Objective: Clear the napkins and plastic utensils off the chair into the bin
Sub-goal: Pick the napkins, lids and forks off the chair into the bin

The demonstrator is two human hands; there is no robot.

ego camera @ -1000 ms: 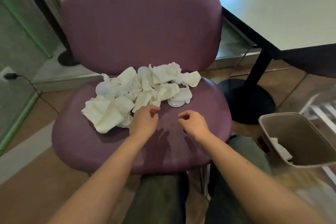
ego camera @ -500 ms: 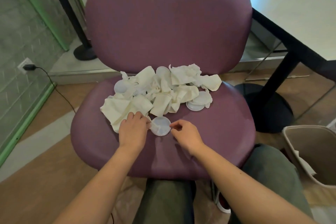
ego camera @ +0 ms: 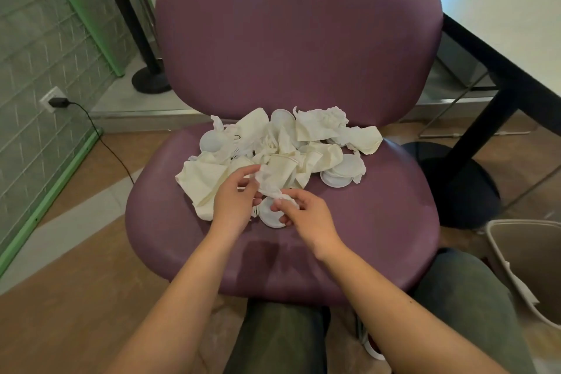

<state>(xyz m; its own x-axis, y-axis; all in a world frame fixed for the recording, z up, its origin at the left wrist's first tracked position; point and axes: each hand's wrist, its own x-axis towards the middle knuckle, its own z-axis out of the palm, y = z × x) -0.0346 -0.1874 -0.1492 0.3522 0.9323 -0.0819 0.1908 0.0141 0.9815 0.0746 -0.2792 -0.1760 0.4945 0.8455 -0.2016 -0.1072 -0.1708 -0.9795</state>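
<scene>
From the head view, a purple chair (ego camera: pixel 349 222) is seen from above, with a heap of crumpled white napkins (ego camera: pixel 273 149) and round white plastic lids spread across the back half of its seat. Both bare hands are held at the near edge of the heap. The left hand (ego camera: pixel 233 206) is curled, its fingers narrowed around one end of a thin crumpled wrapper (ego camera: pixel 268 185); the right hand (ego camera: pixel 306 215) is pinched on the other end, just above a round white lid (ego camera: pixel 270 215) lying on the seat. A beige bin (ego camera: pixel 528 270) stands on the floor at the right, well apart from the heap, with a scrap of paper inside. The gathering step appears to be in hand, with nearly everything left on the seat. Next, a firm bunching grip and a carry rightward over the bin's rim would be called for.
</scene>
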